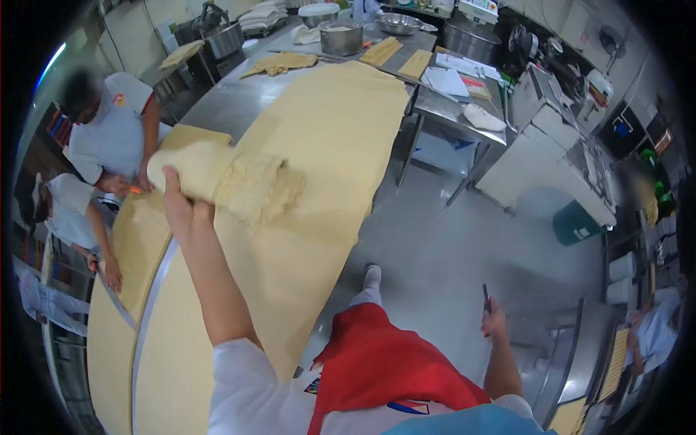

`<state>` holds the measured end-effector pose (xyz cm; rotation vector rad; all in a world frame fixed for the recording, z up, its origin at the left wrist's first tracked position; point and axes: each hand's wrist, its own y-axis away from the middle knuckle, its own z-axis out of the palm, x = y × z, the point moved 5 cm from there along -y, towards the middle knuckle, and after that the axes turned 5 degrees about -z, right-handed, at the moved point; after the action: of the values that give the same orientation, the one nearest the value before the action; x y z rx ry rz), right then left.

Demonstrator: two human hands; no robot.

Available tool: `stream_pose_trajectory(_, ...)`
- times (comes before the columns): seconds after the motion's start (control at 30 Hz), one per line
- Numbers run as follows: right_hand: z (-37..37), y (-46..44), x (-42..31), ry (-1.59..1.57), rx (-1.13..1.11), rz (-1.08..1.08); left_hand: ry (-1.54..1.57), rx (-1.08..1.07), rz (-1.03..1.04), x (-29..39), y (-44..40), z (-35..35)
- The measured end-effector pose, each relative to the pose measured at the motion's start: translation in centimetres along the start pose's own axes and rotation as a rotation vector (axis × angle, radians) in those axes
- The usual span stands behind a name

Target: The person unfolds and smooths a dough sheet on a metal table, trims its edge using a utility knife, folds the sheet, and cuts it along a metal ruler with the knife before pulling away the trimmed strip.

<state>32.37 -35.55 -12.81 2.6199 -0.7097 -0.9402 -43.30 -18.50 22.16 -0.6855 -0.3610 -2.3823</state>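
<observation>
My left hand (187, 210) is closed on a big lump of dough (243, 185), smooth and pale at one end, ragged at the other. The lump is over a long, flat sheet of yellow dough (326, 138) that covers much of the steel table; whether it touches the sheet I cannot tell. Out to my right side, away from the table, my right hand (494, 320) is wrapped around a thin dark tool (485, 293), perhaps a knife, pointing up. Its far end is too small to make out.
Two co-workers (116, 123) stand at the table's left side, hands at another dough sheet (141, 254). Dough scraps (279, 63) and a metal pot (341, 38) lie farther back. Right of the aisle stand a side table (453, 109), a white machine (529, 141) and a green bin (576, 221).
</observation>
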Motion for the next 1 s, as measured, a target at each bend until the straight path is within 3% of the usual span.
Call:
stream_pose_trajectory(0.07, 0.4, -3.1, 3.3, 0.009, -0.082, 0.066, -0.079, -0.026, -0.001, -3.7, -7.4, 3.6)
stream_pose_trajectory(0.13, -1.4, -3.5, 2.0, 0.106, -0.105, 0.11, -0.026, -0.09, 0.024, -7.0, -18.1, 8.0)
stream_pose_trajectory(0.17, -2.4, -4.3, 1.3, 0.164, -0.133, 0.178, -0.466, -0.265, 0.288, -6.9, -20.9, 11.7)
stream_pose_trajectory(0.2, -3.6, -5.9, 0.0, 0.178, -0.133, 0.176, -1.08, -0.256, 0.745, -6.8, -23.0, 15.6)
stream_pose_trajectory(0.23, -4.4, -6.7, -0.6, 0.103, -0.086, 0.125, -1.35, -0.156, 1.176, -7.1, -24.9, 18.9)
stream_pose_trajectory(0.27, -4.8, -7.2, -1.2, 0.021, -0.043, 0.079, -1.047, -0.314, 0.792, -8.9, -30.2, 21.5)
stream_pose_trajectory(0.3, -5.3, -7.8, -1.9, 0.02, -0.052, 0.095, -0.431, -0.404, 0.369, -10.9, -35.2, 23.8)
stream_pose_trajectory(0.33, -5.7, -9.2, -3.3, -0.034, -0.018, 0.119, 0.01, -0.301, 0.104, -13.0, -39.7, 26.1)
stream_pose_trajectory(0.37, -5.8, -10.5, -4.8, -0.085, 0.011, 0.14, 0.012, -0.269, 0.015, -15.1, -42.3, 27.1)
stream_pose_trajectory(0.43, -4.3, -13.1, -6.6, -0.06, -0.027, 0.122, -0.632, -0.283, 0.101, -21.4, -47.2, 24.6)
stream_pose_trajectory(0.5, -1.4, -17.7, -3.9, 0.009, -0.138, 0.0, -1.598, -0.247, 0.552, -26.4, -45.9, 21.7)
stream_pose_trajectory(0.53, -0.2, -20.1, -2.0, 0.017, -0.16, -0.058, -1.992, -0.24, 0.234, -28.7, -40.7, 21.3)
stream_pose_trajectory(0.57, 0.9, -22.9, -0.5, 0.003, -0.177, -0.103, -1.942, -0.309, 0.271, -35.2, -47.2, 13.2)
stream_pose_trajectory(0.63, 1.8, -28.7, 1.4, -0.096, -0.195, -0.13, -2.348, -0.211, 0.026, -39.6, -38.4, 9.3)
stream_pose_trajectory(0.67, 0.8, -30.6, -1.2, -0.26, -0.253, 0.008, -2.49, -0.187, -0.11, -40.8, -34.8, 8.3)
stream_pose_trajectory(0.7, -0.4, -32.4, -4.1, -0.414, -0.29, 0.157, -2.457, -0.126, 0.07, -42.2, -33.0, 6.6)
stream_pose_trajectory(0.73, -3.4, -33.7, -10.2, -0.351, -0.244, 0.061, -2.415, -0.06, 0.25, -43.5, -31.6, 5.5)
stream_pose_trajectory(0.77, -5.7, -35.8, -14.8, -0.298, -0.2, -0.034, -2.425, -0.023, 0.238, -43.9, -30.1, 5.7)
stream_pose_trajectory(0.83, -8.0, -41.5, -20.1, -0.582, -0.251, -0.029, -2.517, -0.014, 0.161, -45.1, -28.1, 7.2)
stream_pose_trajectory(0.97, -12.8, -47.2, -41.9, -0.419, -0.535, -0.659, -2.493, 0.024, 0.131, -46.1, -27.5, 9.1)
stream_pose_trajectory(1.0, -13.0, -46.9, -48.2, -0.248, -0.551, -0.818, -2.479, 0.03, 0.137, -46.2, -27.7, 9.6)
